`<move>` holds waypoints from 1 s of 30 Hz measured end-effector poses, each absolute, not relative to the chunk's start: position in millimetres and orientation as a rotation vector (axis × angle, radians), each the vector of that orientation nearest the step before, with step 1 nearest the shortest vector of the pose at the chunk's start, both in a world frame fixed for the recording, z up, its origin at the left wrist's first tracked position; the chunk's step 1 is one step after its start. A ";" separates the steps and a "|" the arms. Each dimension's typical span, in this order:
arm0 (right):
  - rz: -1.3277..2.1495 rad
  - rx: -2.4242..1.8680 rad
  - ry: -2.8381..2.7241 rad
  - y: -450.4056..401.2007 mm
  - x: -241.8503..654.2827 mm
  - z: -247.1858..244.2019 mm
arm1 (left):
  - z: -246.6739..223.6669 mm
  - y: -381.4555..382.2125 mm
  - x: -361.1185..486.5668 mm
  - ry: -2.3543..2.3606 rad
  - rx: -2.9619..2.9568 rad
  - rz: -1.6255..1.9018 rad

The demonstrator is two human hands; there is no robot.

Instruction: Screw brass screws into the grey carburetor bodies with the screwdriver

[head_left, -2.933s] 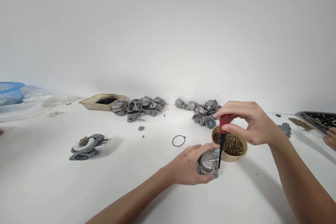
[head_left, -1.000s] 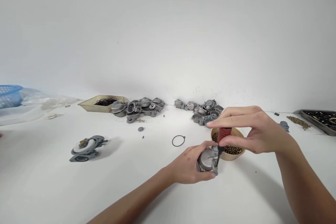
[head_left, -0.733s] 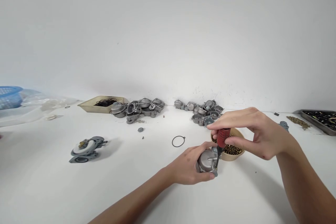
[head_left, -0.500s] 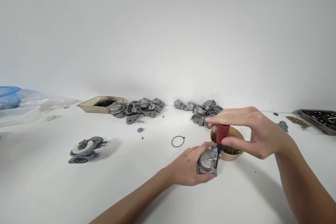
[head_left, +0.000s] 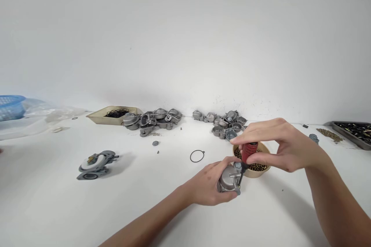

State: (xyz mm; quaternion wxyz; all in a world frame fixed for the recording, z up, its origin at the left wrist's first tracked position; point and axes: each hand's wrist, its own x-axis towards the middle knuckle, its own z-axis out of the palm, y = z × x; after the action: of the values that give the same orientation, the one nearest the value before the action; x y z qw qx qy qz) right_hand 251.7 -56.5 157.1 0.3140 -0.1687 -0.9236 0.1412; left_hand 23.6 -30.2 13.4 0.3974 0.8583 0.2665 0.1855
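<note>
the rounded metal housing (head_left: 228, 179) is over the bench (head_left: 249, 220), clamped in the left hand (head_left: 208, 183), likely to steady it. the right hand (head_left: 284, 146) grips a red-handled screwdriver (head_left: 249, 153) between thumb and fingers, its shaft slanting to the housing's corner. the bowl (head_left: 257, 175) of screws (head_left: 257, 167) stands just behind, presumably for easy reach; heaped housings (head_left: 160, 114) lie farther back, by the wall (head_left: 185, 38).

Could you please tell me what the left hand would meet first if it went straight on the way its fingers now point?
Most likely the red-handled screwdriver in the right hand, just past the metal part that the left hand grips; exact depth is hard to judge.
</note>
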 end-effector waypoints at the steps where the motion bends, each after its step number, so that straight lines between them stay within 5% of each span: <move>1: 0.302 -0.480 -2.435 -55.8 251.8 156.9 | 14.1 -30.3 23.7 0.677 2.169 0.470; 20: 0.591 -0.403 -2.430 -51.8 254.9 156.4 | 17.6 -30.3 24.1 0.687 2.143 0.450; 26: 0.292 -0.542 -2.428 -52.6 252.1 155.5 | 17.0 -30.8 24.1 0.684 2.140 0.442; 30: 0.526 -0.396 -2.437 -55.0 251.9 157.4 | 16.2 -30.2 24.5 0.674 2.145 0.449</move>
State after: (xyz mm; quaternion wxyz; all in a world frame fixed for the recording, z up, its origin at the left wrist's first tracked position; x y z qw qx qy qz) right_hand 251.9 -55.0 157.4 0.3040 -0.1493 -0.9198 0.1984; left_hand 24.5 -30.2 16.2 0.4119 0.8524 0.2681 0.1784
